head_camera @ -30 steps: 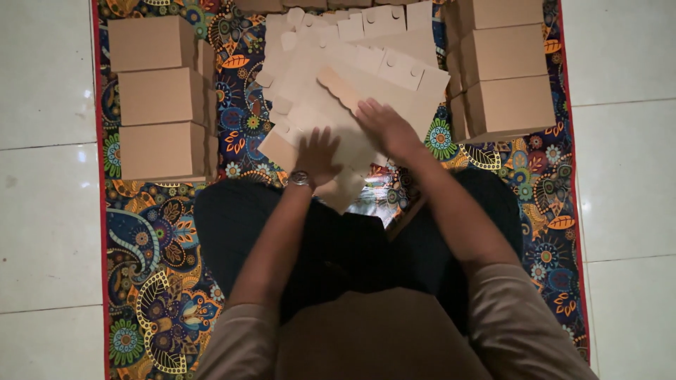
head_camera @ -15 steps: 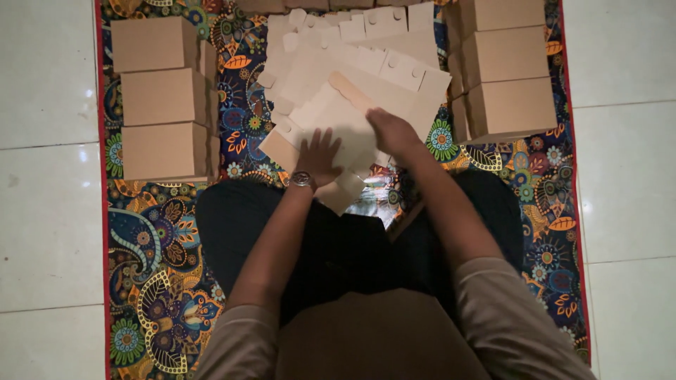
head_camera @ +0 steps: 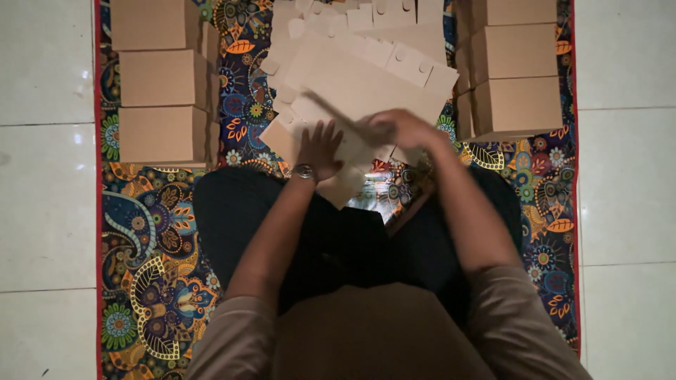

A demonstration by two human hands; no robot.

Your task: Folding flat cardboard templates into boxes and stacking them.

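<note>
Flat cardboard blank (head_camera: 352, 141) atop the stack of blanks (head_camera: 366, 63); left hand (head_camera: 318, 144) pressed flat, fingers spread; right hand (head_camera: 401, 127) now grips its lifted flap (earlier lying flat); folding under way.

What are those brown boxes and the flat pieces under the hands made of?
The folded boxes look like plain brown cardboard: matte, unprinted, with crisp folded edges. The flat sheets match in colour and dull finish, with cut tabs and notches, so probably die-cut cardboard blanks. The left hand presses one flat while the right hand grips it.
</note>
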